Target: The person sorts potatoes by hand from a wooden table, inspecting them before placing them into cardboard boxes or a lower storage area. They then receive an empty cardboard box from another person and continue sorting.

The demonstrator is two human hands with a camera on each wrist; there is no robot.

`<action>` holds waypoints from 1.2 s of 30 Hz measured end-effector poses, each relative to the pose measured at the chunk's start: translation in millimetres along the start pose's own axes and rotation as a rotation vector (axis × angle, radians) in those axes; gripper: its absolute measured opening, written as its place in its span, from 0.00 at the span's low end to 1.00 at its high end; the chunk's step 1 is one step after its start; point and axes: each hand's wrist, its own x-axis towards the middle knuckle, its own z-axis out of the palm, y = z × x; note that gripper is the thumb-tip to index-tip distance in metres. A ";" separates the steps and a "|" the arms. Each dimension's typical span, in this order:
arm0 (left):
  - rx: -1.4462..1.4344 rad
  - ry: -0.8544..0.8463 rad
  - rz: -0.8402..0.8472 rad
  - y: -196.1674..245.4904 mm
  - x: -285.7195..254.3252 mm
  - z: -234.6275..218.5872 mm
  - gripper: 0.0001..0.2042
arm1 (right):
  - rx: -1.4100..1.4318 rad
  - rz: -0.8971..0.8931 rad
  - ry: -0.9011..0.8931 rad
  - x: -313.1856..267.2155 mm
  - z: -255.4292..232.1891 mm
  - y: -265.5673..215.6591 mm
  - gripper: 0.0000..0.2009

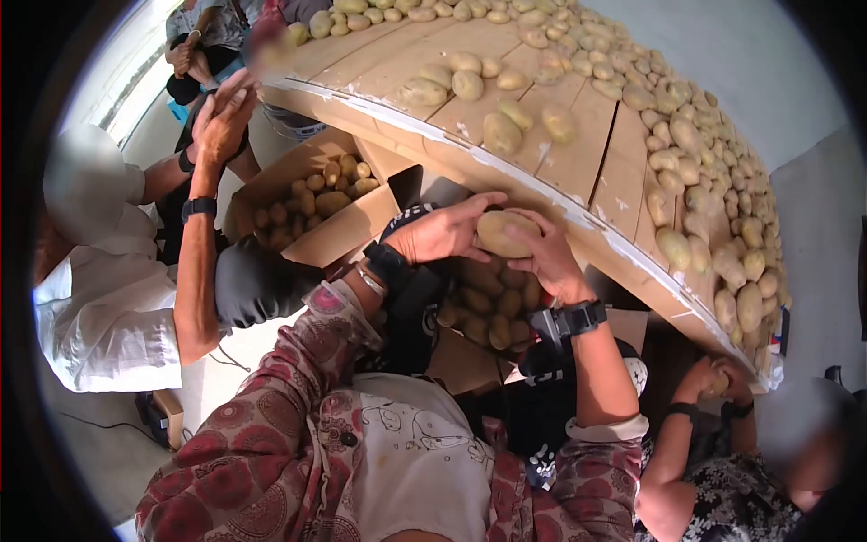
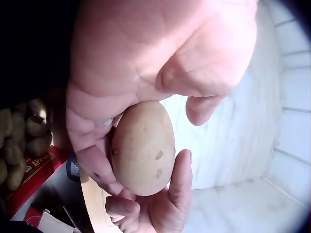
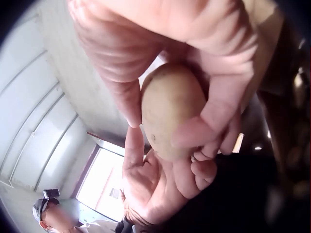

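Presently both hands hold one potato [image 1: 506, 233] at the near edge of the wooden table [image 1: 578, 163], above a box [image 1: 488, 307] of potatoes. Left hand [image 1: 442, 230] cups it from the left, fingers curled; right hand [image 1: 551, 257] grips its other side. Loose potatoes line the table's far edge.

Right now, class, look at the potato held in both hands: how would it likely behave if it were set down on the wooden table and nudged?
The potato looks smooth and egg-shaped, so it would probably roll or wobble on the wooden table. It seems firm: the left hand and right hand grip without denting it. It likely feels fairly heavy for its size.
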 end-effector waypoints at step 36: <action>-0.153 0.039 0.255 35.1 -62.3 -39.8 0.27 | -0.562 0.019 0.310 23.7 -26.3 97.5 0.25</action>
